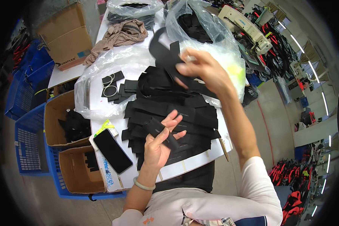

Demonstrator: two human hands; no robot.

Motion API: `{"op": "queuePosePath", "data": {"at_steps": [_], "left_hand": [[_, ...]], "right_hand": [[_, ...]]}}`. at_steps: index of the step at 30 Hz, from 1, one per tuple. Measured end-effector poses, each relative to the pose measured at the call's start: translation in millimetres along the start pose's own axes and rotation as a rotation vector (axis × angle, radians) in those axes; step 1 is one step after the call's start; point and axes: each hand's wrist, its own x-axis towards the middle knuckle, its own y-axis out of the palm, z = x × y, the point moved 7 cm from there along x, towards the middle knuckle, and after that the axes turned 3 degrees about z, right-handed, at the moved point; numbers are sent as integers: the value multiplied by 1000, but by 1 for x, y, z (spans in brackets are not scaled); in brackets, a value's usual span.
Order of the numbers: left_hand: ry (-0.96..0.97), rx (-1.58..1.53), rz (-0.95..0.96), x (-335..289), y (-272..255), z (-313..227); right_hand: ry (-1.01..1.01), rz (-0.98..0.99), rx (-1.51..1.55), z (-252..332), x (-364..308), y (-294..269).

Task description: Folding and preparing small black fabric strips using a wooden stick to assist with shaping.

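Note:
My left hand [161, 147] is closed on a short black fabric strip [154, 127], its thumb lying across it above the near part of the pile. Farther off, my right hand [199, 67] grips a black webbing strap [160, 49] that curls up to the left; its fingers are partly blurred. Under both hands, black fabric strips [150, 107] lie in overlapping rows on the white table. Behind these rows sits a looped heap of black webbing [147, 84].
Left on the table are a phone [113, 150], small black pieces with a pale elastic loop [110, 90], and clear plastic [90, 94]. Cardboard boxes [69, 165] and blue crates [30, 143] stand beyond the left edge. A checked cloth [120, 35] and a sewing machine [245, 28] are farther back.

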Motion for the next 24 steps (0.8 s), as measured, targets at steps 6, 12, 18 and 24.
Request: {"op": "queuePosePath", "data": {"at_steps": [6,12,18,24], "left_hand": [[-153,-90,102,0,29,34],[-172,169,30,-26,17,71],[-346,383,108,-48,24,100],[-470,432,158,-75,40,119]], "right_hand": [[296,-94,-166,-69,-177,-4],[554,-431,291,-127,-298,3],[512,-552,207,-139,-340,4],[76,-611,-198,-121,-290,6]]}}
